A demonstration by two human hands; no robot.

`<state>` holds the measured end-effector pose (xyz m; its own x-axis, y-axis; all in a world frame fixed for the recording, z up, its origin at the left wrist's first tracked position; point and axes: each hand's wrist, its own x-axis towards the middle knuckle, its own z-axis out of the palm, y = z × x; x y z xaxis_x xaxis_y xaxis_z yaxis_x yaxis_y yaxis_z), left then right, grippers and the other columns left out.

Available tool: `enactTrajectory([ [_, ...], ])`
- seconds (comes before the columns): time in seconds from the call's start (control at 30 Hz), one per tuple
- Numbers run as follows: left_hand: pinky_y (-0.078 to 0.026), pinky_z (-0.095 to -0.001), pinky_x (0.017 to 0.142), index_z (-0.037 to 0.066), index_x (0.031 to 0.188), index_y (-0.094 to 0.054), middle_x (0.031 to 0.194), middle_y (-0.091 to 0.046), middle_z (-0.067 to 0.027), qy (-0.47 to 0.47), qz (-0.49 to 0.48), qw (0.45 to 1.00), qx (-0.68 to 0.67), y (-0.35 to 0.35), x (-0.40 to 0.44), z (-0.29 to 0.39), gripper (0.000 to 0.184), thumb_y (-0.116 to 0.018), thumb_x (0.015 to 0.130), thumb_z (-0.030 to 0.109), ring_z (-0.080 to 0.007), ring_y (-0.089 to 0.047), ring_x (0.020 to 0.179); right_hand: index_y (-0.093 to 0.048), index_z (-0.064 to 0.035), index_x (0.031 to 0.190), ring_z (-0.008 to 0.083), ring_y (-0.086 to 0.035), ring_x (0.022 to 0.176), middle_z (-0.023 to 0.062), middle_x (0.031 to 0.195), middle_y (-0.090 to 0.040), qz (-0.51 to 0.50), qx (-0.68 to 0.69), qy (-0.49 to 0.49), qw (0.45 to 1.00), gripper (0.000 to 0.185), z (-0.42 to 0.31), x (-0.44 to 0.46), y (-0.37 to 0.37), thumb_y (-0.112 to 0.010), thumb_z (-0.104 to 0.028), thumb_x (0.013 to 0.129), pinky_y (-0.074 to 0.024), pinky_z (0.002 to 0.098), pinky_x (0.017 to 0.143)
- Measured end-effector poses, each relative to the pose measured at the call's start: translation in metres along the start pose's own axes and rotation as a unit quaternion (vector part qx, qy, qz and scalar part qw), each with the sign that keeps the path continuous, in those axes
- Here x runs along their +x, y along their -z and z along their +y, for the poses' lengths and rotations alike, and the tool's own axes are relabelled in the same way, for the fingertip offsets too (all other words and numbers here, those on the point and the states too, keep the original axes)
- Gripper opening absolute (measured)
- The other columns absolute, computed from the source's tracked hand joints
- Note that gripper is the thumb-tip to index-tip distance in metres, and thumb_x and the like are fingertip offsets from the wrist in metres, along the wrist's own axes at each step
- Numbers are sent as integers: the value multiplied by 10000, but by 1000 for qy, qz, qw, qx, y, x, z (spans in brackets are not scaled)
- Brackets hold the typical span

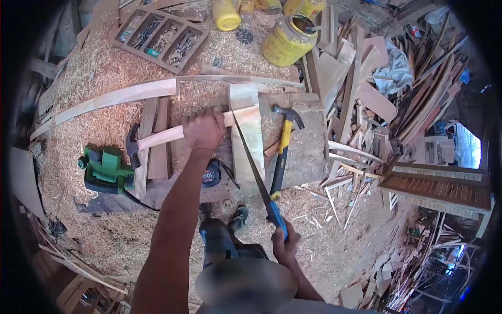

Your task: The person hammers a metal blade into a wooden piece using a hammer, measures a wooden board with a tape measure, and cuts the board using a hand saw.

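Observation:
My left hand [205, 129] is closed round the wooden handle [162, 137] of a hammer whose dark head [133, 146] points left. The handle's right end lies across a pale board [244, 141] on the workbench. My right hand [285, 242] grips the blue handle of a hand saw [256, 175]. The saw's blade slants up and left over the pale board, its tip at the hammer handle. Right of the board lies a claw hammer [283, 149] with a yellow and black handle. A black tape measure [212, 174] rests below my left hand.
A green power planer [109, 170] sits at the left. Behind are a curved wooden strip [110, 102], a divided wooden tray [158, 39] of small hardware and a yellow container [289, 42]. Wood scraps [376, 99] pile at the right; a slatted wooden piece [436, 186] stands there.

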<state>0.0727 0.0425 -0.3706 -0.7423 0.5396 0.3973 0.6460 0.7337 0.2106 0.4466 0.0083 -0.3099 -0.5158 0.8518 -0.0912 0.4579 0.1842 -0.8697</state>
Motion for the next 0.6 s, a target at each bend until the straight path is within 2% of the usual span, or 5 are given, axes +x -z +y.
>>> enactTrajectory([
  [0.23, -559, -502, 820, 100, 814, -789, 839, -788, -160, 8, -3, 1000, -7, -1, -2, -1, 423, -532, 1045, 344, -358, -772, 765, -717, 22, 1180, 232, -630, 595, 162, 699, -640, 1, -61, 79, 995, 355, -58, 164, -96, -637, -317, 1109, -494, 403, 587],
  [0.37, -557, -512, 839, 97, 850, -796, 853, -792, -157, 25, -36, 999, -5, 4, 2, 5, 420, -527, 1051, 350, -359, -774, 783, -715, 21, 1277, 160, -633, 593, 124, 745, -685, -11, -83, 32, 996, 384, 12, 54, -34, -617, -312, 1114, -488, 360, 567],
  [0.4, -559, -523, 851, 92, 877, -796, 861, -792, -157, 16, -24, 1000, -4, 4, 2, 4, 418, -522, 1057, 351, -365, -775, 797, -705, -21, 1390, 247, -785, 762, 171, 885, -781, -28, -58, -40, 997, 450, 33, 6, -6, -667, -344, 1079, -594, 399, 682],
  [0.43, -561, -534, 863, 87, 904, -796, 868, -793, -156, 6, -16, 1000, 0, 3, 0, 1, 416, -517, 1062, 353, -371, -775, 810, -697, -20, 1398, 266, -790, 780, 175, 905, -784, -26, -19, -29, 999, 449, 24, -19, 10, -663, -335, 1080, -605, 409, 717],
  [0.6, -563, -524, 839, 91, 880, -795, 863, -791, -157, 4, -4, 1000, -12, -2, -2, -4, 415, -520, 1059, 346, -366, -770, 786, -710, -10, 1366, 294, -781, 764, 212, 871, -763, -49, -70, -21, 996, 420, -17, 85, -53, -658, -317, 1085, -596, 436, 707],
])
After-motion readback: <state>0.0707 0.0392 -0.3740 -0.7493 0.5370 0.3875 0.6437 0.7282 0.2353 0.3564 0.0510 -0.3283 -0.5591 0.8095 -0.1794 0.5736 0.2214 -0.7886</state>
